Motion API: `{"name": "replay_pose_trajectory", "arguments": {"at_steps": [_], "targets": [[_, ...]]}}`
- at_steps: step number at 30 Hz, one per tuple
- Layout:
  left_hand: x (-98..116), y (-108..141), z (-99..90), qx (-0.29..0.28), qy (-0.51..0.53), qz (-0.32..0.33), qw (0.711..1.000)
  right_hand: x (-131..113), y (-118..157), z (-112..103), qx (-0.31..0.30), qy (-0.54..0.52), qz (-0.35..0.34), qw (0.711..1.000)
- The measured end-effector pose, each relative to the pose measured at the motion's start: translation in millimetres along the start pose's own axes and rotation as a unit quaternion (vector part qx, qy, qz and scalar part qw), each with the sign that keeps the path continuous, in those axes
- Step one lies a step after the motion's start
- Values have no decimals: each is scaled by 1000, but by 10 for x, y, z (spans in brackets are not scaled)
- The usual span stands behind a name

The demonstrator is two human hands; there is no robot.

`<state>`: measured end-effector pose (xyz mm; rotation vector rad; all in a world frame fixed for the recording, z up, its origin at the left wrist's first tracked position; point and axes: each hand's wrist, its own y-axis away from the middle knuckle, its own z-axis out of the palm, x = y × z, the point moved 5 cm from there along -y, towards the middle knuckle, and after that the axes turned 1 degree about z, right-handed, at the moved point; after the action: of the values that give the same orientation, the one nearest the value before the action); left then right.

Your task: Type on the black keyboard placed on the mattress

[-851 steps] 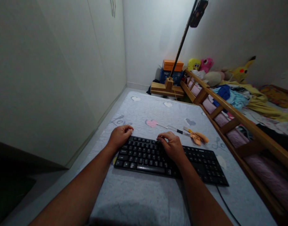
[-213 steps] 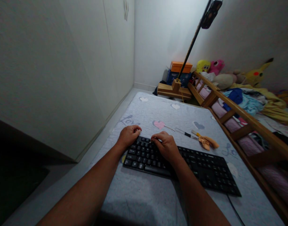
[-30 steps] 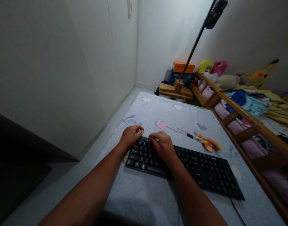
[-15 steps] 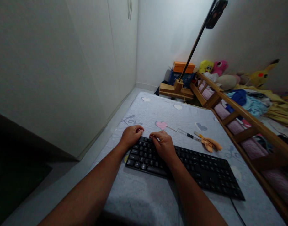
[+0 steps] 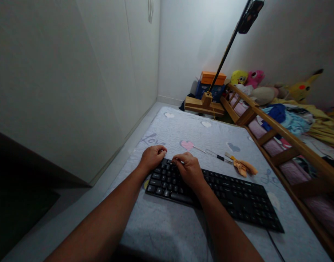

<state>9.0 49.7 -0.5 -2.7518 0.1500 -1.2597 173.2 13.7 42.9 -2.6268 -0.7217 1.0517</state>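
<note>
A black keyboard [image 5: 239,202] lies at a slant on the pale blue quilted cover. My left hand [image 5: 152,157] is curled closed at its far left corner, steadying that edge; the fingertips are partly hidden. Over the upper left keys, my right hand [image 5: 189,168] has thumb and fingers pinched together. Whatever sits between those fingertips, if anything, is too small to make out. Beyond the keyboard lie a thin stick [image 5: 199,148], a wire tool with a black handle [image 5: 220,157], a small brush [image 5: 229,155] and a crumpled orange cloth [image 5: 243,167].
White wardrobe doors [image 5: 107,72] rise on the left. A wooden bed rail [image 5: 289,133] borders the right side, with clothes and plush toys behind it. At the far end, a pole [image 5: 227,51] stands on a wooden base [image 5: 203,103] by stacked boxes. A cable [image 5: 274,243] trails from the keyboard.
My right hand's pinched fingertips have shifted very slightly left along the top keys. My left hand, the keyboard and the tools stay where they were.
</note>
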Motion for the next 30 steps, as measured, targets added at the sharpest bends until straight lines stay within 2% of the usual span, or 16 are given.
{"name": "replay_pose_trajectory", "arguments": {"at_steps": [15, 30], "targets": [[3, 1, 0, -4, -4, 0, 1000, 60, -21, 11, 21, -5, 11, 1000], [-18, -8, 13, -1, -3, 3, 1000, -10, 12, 20, -5, -8, -19, 1000]]}}
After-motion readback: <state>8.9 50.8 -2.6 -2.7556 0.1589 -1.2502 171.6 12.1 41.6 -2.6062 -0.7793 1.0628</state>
